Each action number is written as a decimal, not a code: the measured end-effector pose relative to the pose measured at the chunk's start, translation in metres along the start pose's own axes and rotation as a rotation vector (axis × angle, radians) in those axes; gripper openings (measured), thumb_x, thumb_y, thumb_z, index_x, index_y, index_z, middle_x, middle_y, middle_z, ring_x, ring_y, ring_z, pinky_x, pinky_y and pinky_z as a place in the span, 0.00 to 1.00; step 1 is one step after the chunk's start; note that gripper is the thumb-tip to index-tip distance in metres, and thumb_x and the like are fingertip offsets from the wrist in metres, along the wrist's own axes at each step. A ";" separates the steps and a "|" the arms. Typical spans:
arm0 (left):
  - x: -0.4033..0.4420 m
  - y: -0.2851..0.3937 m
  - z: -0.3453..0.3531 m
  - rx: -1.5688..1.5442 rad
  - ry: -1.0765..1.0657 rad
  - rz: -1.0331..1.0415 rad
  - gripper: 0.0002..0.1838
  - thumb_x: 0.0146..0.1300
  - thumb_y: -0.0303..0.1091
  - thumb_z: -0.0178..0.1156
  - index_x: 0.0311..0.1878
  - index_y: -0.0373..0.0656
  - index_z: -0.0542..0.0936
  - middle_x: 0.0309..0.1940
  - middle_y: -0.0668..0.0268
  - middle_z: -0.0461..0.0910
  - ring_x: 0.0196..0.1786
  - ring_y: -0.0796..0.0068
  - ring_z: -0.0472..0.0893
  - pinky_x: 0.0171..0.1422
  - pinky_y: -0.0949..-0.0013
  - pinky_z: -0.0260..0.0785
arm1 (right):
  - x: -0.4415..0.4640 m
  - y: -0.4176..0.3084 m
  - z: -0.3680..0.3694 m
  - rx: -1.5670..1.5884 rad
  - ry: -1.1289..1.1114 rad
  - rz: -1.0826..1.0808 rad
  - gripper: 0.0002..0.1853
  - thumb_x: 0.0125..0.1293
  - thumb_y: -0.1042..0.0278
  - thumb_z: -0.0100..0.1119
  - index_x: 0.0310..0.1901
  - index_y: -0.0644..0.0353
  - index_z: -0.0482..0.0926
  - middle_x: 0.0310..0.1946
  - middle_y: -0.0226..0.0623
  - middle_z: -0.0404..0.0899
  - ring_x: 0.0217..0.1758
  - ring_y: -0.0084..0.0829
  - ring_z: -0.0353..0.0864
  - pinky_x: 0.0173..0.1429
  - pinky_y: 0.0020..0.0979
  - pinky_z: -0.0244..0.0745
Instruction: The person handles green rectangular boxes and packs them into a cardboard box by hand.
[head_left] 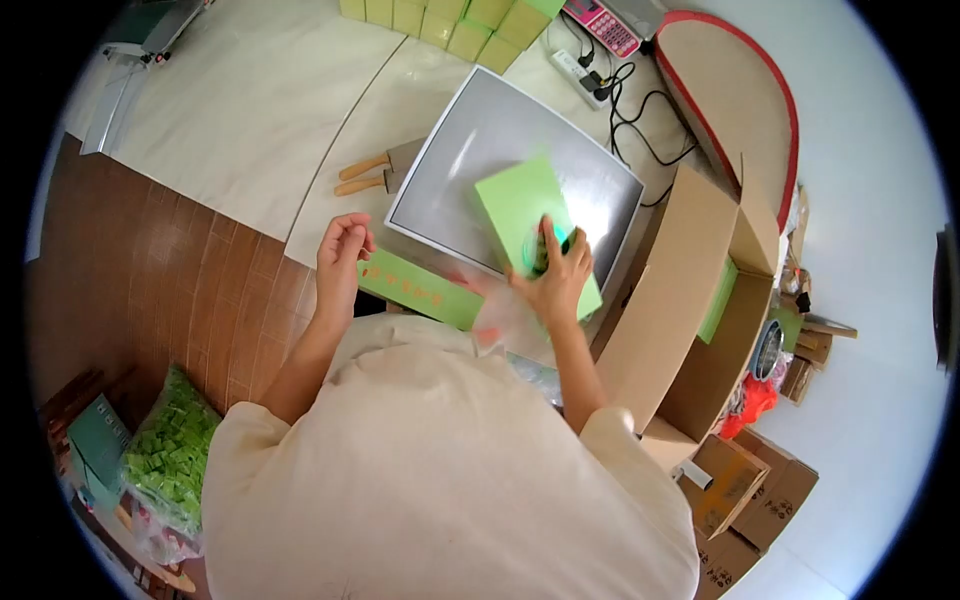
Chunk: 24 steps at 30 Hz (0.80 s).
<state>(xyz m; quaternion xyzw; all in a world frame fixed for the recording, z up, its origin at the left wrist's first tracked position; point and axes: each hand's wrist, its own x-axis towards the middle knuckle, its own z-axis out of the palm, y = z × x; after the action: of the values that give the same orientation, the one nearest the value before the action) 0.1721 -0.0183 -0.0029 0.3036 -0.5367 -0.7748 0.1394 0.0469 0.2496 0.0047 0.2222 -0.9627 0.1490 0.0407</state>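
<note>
A light green box (510, 205) lies at an angle on a large silver-grey panel (480, 130) with a white rim. Over the box is my right hand (562, 280), its fingers bent around a small round dark-and-teal thing (535, 250). The hand partly covers this thing, so its kind is unclear. My left hand (343, 248) is raised beside the panel's near left corner, its fingers curled against the thumb. Whatever may be between them does not show. Below it, a long green strip with orange lettering (415, 288) lies at the table's near edge.
Two wooden-handled tools (362, 176) stick out left of the panel. Stacked green boxes (450, 25), a power strip (580, 78) and cables lie behind. An open cardboard box (660, 300) stands close on the right. A bag of green pieces (170, 450) sits lower left.
</note>
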 end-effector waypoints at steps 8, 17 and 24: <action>-0.003 -0.017 0.040 -0.009 -0.337 -0.251 0.34 0.66 0.43 0.57 0.66 0.37 0.53 0.55 0.55 0.69 0.52 0.69 0.76 0.58 0.68 0.66 | -0.066 -0.042 -0.029 0.064 -0.004 0.241 0.52 0.34 0.50 0.75 0.67 0.48 0.63 0.61 0.61 0.56 0.64 0.58 0.57 0.66 0.53 0.51; -0.017 0.034 0.118 0.077 -0.715 -0.121 0.52 0.59 0.52 0.64 0.69 0.36 0.39 0.61 0.44 0.59 0.65 0.54 0.65 0.65 0.60 0.63 | -0.044 -0.115 -0.072 0.184 0.348 0.377 0.57 0.36 0.52 0.77 0.70 0.53 0.55 0.66 0.61 0.47 0.69 0.57 0.49 0.66 0.56 0.48; -0.002 0.051 0.130 0.038 -0.764 -0.057 0.45 0.62 0.54 0.59 0.69 0.37 0.46 0.55 0.50 0.64 0.57 0.63 0.69 0.61 0.65 0.63 | -0.065 -0.092 -0.099 0.628 0.441 0.415 0.41 0.52 0.71 0.66 0.67 0.62 0.57 0.61 0.46 0.62 0.63 0.39 0.63 0.64 0.36 0.60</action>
<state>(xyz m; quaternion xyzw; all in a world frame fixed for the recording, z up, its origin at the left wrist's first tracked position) 0.0877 0.0602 0.0758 0.0101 -0.5556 -0.8256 -0.0979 0.1472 0.2284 0.1144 -0.0116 -0.8632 0.4835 0.1452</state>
